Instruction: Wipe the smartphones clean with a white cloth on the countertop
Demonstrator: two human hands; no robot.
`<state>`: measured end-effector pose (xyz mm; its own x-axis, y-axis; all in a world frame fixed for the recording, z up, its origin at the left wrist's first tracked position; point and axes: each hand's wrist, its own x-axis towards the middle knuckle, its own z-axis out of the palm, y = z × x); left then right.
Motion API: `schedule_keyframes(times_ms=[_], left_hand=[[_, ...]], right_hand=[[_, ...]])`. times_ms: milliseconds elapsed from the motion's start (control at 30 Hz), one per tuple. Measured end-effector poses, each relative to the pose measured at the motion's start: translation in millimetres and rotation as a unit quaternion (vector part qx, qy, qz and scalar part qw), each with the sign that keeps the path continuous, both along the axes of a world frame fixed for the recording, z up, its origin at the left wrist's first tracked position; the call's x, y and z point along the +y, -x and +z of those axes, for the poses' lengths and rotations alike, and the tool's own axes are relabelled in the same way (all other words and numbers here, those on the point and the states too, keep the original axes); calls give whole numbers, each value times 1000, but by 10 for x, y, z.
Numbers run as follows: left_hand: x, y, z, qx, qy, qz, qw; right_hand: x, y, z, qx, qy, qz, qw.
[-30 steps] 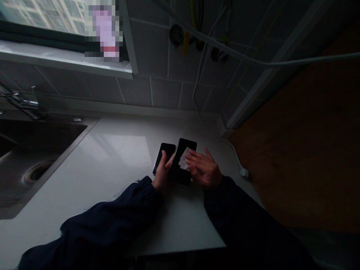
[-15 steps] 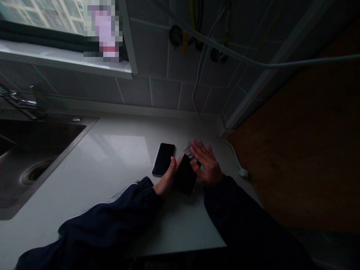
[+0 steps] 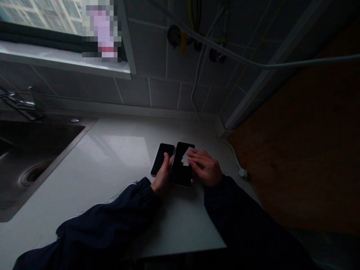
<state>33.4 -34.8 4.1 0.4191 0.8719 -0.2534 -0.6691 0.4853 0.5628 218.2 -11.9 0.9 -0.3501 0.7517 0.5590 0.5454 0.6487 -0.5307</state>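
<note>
Two dark sleeves (image 3: 101, 221) reach over the near edge of the table (image 3: 180, 228). The left hand (image 3: 161, 179) is clamped around a phone (image 3: 180, 175), fingertips showing at its right edge. The right hand (image 3: 206, 167) lays its fingers on a white tissue (image 3: 185, 157) against the phone's black face; whether they grip it, I cannot tell. Another phone (image 3: 159, 160) lies just left. At the far left is a window (image 3: 42, 17).

The held phone (image 3: 179, 175) at frame centre is black, the tissue (image 3: 185, 157) on it white. The sleeve (image 3: 112, 223) at lower left is navy with white stripes; the panel (image 3: 303, 161) at right is brown, the countertop (image 3: 81, 191) off-white.
</note>
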Motion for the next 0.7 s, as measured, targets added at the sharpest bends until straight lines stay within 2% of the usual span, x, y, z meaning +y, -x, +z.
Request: schedule_keyframes(times_ms=[100, 200, 300, 367, 600, 700], left_hand=[[-29, 8, 25, -1, -16, -18, 1000], [-52, 7, 35, -1, -35, -11, 999], [-54, 4, 24, 0, -31, 5, 1000], [-48, 4, 13, 3, -22, 12, 1000], [-69, 7, 32, 12, -39, 2, 999], [-85, 10, 48, 14, -41, -3, 999]], right_hand=[[66, -32, -2, 97, 50, -58, 992], [103, -46, -18, 196, 135, -107, 965], [113, -34, -21, 294, 278, -88, 910], [105, -5, -8, 346, 351, -68, 868], [72, 99, 56, 451, 428, -69, 780], [70, 107, 63, 458, 449, -64, 764]])
